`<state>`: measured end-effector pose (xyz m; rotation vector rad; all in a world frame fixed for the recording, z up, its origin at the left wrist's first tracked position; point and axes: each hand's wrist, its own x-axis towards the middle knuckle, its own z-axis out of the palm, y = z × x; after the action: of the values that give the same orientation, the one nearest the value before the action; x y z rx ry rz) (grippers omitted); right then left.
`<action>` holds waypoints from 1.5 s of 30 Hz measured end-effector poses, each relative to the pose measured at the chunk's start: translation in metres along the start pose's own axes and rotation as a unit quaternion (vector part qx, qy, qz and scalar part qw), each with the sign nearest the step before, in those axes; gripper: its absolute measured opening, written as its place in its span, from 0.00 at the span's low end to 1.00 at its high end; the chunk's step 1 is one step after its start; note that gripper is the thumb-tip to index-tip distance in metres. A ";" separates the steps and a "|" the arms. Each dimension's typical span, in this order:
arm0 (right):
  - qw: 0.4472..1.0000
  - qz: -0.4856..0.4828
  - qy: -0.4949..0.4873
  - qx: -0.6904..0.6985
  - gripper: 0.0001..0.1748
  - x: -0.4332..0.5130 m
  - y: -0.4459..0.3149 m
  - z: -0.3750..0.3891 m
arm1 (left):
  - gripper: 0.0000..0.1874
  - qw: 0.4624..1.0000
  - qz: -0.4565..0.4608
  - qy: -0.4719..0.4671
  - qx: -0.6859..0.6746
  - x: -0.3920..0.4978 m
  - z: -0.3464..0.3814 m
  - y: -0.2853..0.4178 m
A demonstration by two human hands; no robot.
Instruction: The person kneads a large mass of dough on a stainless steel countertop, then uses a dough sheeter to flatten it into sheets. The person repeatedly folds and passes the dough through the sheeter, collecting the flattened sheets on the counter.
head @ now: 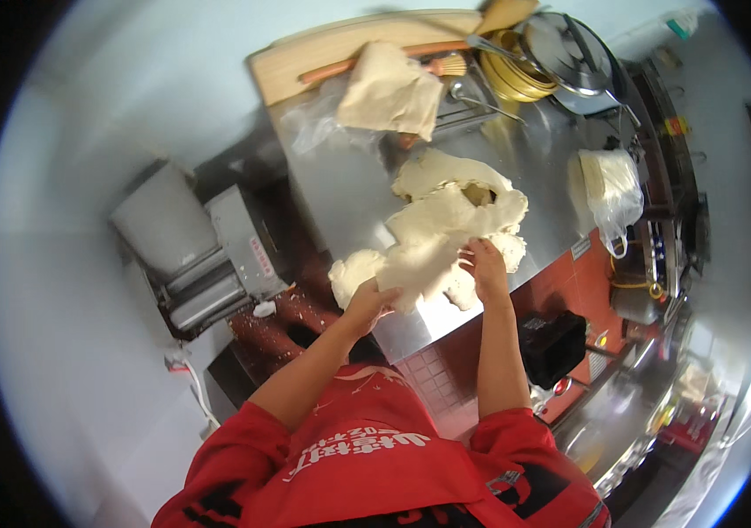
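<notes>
A large, uneven mass of pale dough lies on a stainless steel table. Its surface is ragged and folded, with a hole near the far right side. My left hand grips the near left edge of the dough, thumb on top. At the near right edge, my right hand has its fingers bent around a flap of dough. The front part of the dough between both hands is slightly blurred. The undersides of the fingers are hidden.
A dough roller machine stands at the left. Along the table's back are a beige cloth, a ladle, yellow bowls and a glass lid. A plastic bag of pale sheets sits at the right edge.
</notes>
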<state>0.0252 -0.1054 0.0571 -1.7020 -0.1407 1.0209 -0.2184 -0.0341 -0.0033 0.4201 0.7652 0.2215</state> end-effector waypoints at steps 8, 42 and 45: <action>0.836 -0.309 0.239 -0.385 0.28 0.036 -0.046 -0.041 | 0.08 0.978 -0.006 0.125 0.167 0.039 -0.059 -0.049; 0.993 0.050 0.035 -0.101 0.12 -0.042 0.072 -0.005 | 0.42 0.681 0.198 0.420 0.566 0.030 -0.094 -0.008; 0.989 0.053 0.081 -0.115 0.18 -0.044 0.152 0.042 | 0.47 0.799 0.048 0.322 0.506 0.039 -0.086 0.013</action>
<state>-0.0889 -0.1599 -0.0465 -2.0142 -0.0639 0.9674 -0.2524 0.0159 -0.0767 1.4598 1.5272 0.0168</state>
